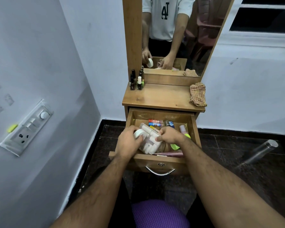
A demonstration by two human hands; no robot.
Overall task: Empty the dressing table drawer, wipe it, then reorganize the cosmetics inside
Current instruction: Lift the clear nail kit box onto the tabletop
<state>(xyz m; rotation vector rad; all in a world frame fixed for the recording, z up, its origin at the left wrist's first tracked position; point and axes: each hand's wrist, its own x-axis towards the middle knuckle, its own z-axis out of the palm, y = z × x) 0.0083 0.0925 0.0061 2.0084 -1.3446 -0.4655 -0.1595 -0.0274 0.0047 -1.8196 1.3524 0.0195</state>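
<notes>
1. Drawer [161, 115]: pulled fully out below the tabletop [160, 97], with most of its contents inside. I judge the emptying stage to be under way and far from finished.
2. My left hand [127, 143]: fingers curled round a small white round jar [138, 133], held at the drawer's left edge.
3. My right hand [169, 135]: fingers and thumb pinching the top of a clear pouch [150, 143] packed with white tubes, which lies in the middle of the drawer.
4. Left to remove: a row of small colourful sticks [155, 122] at the back, a small bottle with a metallic cap [167, 123] beside them, a pink bottle [182, 129] at the right wall, a bright green item [174, 146] under my right wrist, and a pink tube [173, 153] along the front wall.
5. Already on the tabletop: a cluster of nail polish bottles [136, 83] in the back left corner.
6. Checked cloth [198, 94]: bunched at the tabletop's right edge, untouched; wiping and reorganizing are not yet begun, as I judge it.
7. Writing: labels on the cosmetics are too small to read. The mirror [179, 38] shows large dark letters on my white shirt, reversed and partly cropped, so I do not read them.
</notes>
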